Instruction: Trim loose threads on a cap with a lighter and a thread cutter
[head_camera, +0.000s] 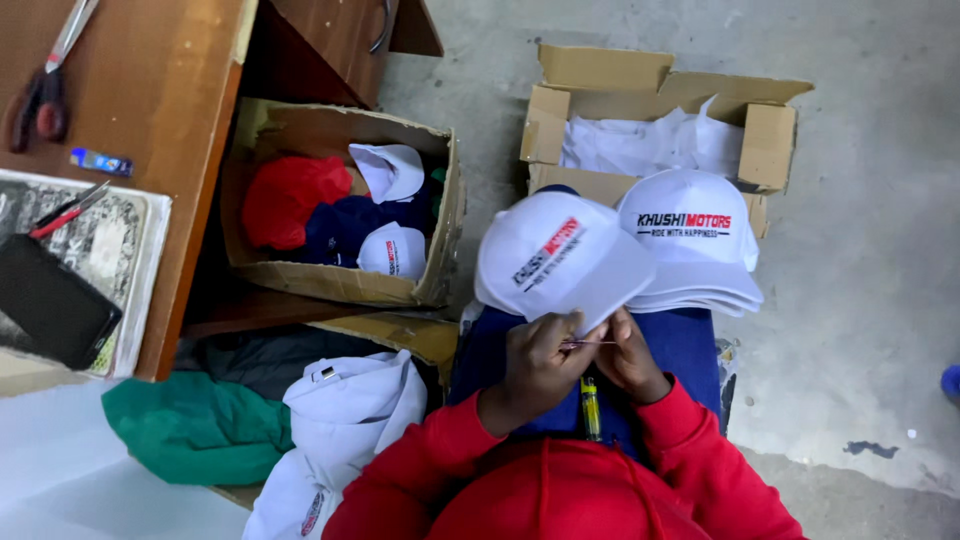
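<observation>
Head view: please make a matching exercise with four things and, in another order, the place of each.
Things:
1. white cap
2. scissors
3. red cloth
4. green cloth

Places:
A. on the wooden table
B. inside the open box by the table
C. at both hands, left hand and right hand
D. low down, beside a pile of white caps

Pairs: 1-C, 2-A, 3-B, 4-D

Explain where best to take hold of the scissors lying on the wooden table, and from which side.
Take the scissors by their dark red handle loops, the wider end that lies nearer the person. The blades point away towards the table's far edge, so come from the handle end, from above, since they lie flat. This is a judgement.
</observation>
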